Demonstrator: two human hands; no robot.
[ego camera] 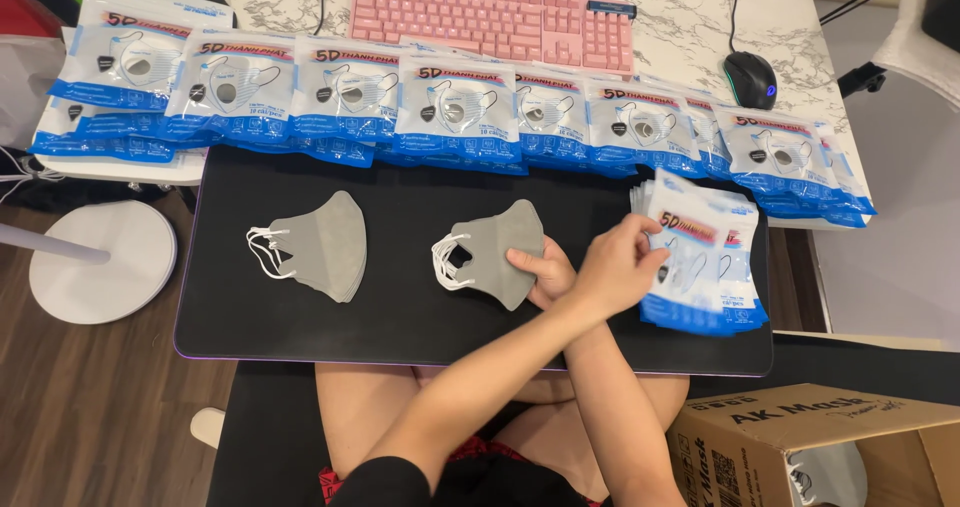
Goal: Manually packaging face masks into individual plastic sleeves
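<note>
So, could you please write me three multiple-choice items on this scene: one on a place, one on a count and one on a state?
1. The left hand touches a pile of packets. Where does that pile lie?
A. On the wooden floor
B. On the right end of the black mat
C. On the person's lap

2. How many piles of grey masks lie on the mat?
A. Two
B. Four
C. None

3. In what state is the cardboard box at the lower right?
A. Taped shut
B. Flattened
C. Open at the top

Key: 1 B, as the pile sits on the mat's right end. 2 A, as one pile lies to the left and one at the middle under the right hand. 3 C, as its flap stands out and the inside shows.
</note>
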